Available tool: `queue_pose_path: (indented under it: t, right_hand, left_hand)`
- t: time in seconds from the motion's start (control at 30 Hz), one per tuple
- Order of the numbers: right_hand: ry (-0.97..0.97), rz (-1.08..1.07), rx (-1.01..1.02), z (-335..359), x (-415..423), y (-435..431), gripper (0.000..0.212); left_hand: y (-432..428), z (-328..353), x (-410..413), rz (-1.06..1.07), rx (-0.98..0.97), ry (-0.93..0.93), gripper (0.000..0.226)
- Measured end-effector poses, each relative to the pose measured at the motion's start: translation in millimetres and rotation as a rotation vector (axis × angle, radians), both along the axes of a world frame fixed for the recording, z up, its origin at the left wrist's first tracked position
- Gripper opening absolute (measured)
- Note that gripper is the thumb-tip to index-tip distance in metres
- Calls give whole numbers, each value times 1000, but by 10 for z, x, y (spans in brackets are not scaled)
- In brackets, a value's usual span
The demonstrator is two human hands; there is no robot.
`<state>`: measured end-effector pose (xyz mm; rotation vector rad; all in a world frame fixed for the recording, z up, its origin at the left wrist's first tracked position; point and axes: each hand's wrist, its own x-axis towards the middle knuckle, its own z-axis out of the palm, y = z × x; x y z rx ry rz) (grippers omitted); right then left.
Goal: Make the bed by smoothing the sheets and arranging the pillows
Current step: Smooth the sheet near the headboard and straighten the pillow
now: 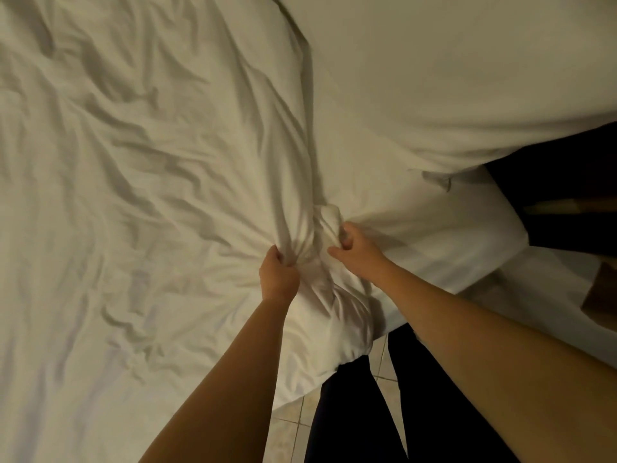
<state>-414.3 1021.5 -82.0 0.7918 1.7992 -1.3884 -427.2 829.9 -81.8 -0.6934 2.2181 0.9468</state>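
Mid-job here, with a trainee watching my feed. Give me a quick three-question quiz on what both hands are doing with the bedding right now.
1. True or false: the left hand lies flat and open on the crumpled white fabric sheet.
2. Multiple choice: the right hand is A) resting on a pillow, B) gripping a bunch of the same sheet, C) hanging free.
3. Fill in: below the bed's edge, beside the dark trouser legs, there is a pale ____ floor.

Key: 1 false, it grips bunched fabric; 2 B; 3 tiled.
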Motion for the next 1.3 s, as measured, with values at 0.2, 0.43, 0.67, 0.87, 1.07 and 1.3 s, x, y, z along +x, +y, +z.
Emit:
queue_pose_path:
  t: [0.2, 0.43, 0.67, 0.87, 1.07, 1.3]
  right_hand:
    - [-7, 3, -77, 167, -123, -141, 38]
    - [274, 0, 38, 538, -32, -96, 16]
    - [293, -299, -71, 1028, 211, 225, 12]
    - [261, -273, -147, 1209, 524, 486, 10]
    - [47, -320, -257, 1267, 676, 555, 32]
    - [-107, -227, -330, 1184, 796, 591, 86]
  left_hand:
    - [-159, 101, -96, -34, 17, -60, 9]
    - [282, 698, -340, -154, -160, 482, 60]
    - [693, 1001, -648, -383, -237, -88, 84]
    - [760, 1002, -559, -49, -76, 3, 40]
    - [839, 1144, -196, 242, 136, 84, 41]
    - [921, 1463, 208, 352, 484, 42, 56]
